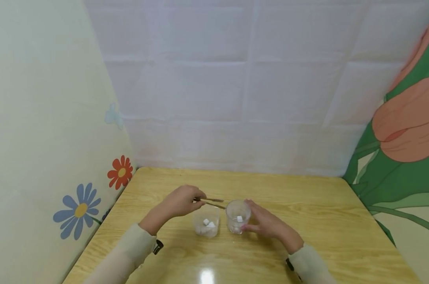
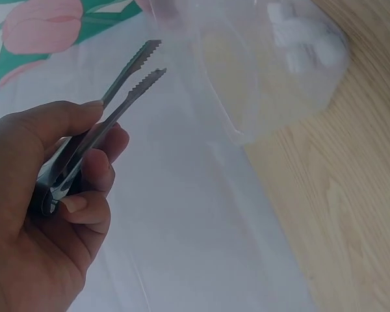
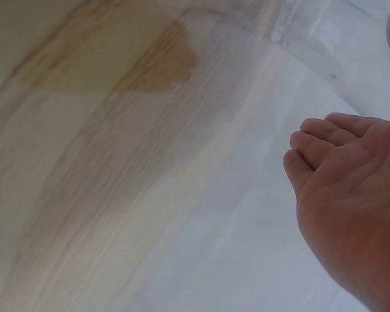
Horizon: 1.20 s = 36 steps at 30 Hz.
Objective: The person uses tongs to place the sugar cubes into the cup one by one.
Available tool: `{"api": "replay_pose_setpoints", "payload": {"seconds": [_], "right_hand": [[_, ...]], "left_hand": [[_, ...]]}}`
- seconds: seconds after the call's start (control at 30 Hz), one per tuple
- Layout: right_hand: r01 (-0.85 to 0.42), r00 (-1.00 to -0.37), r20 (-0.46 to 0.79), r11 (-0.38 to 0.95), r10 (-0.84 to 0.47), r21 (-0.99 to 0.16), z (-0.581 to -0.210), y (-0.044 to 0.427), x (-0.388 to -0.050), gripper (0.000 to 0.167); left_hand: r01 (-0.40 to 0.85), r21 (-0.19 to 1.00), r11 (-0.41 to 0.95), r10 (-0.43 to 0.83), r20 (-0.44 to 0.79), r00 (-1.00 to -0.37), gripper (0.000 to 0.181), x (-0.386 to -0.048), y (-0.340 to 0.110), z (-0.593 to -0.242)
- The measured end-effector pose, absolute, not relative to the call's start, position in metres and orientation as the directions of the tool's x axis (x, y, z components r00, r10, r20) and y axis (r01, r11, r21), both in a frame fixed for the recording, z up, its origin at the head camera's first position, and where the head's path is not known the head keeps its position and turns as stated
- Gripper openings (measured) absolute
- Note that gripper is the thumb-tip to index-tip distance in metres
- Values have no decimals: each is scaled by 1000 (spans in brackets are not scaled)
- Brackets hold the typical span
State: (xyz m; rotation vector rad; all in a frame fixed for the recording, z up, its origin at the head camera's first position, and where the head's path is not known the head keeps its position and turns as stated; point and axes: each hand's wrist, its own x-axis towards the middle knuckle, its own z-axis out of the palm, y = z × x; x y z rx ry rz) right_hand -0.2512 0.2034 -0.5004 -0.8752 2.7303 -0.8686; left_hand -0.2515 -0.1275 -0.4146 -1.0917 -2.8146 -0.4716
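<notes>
In the left hand (image 1: 184, 200) is a pair of small metal tongs (image 2: 84, 146), gripped between thumb and curled fingers. Their toothed tips are apart with nothing between them, and they point right, toward a clear glass (image 1: 238, 209) in the head view. One white cube (image 1: 239, 218) shows inside that glass. The right hand (image 1: 267, 223) holds the glass from its right side, thumb at the near side and fingers at the far side. Left of the glass, below the tongs, stands a clear container (image 1: 200, 228) with a few white cubes (image 1: 206, 222) in it.
A wood-grain table (image 1: 306, 209) lies under everything. White cloth (image 1: 207, 90) hangs behind it, a flowered panel (image 1: 58, 130) stands along the left and a tulip-patterned panel (image 1: 409, 134) along the right. Light glares off the table's near part.
</notes>
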Motion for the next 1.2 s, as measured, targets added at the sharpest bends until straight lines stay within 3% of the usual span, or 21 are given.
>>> {"api": "replay_pose_setpoints", "payload": {"seconds": [0.53,1.2], "right_hand": [[-459,-833,18,673,-553,-580,-504,204,-253,103],[-456,-833,9,677,-554,-577,-503,204,-251,101]], "left_hand": [[641,257,724,630,135,-765,14,-246,-159,-419],[623,265,736,635,50,-771,7,-240,-160,-427]]}}
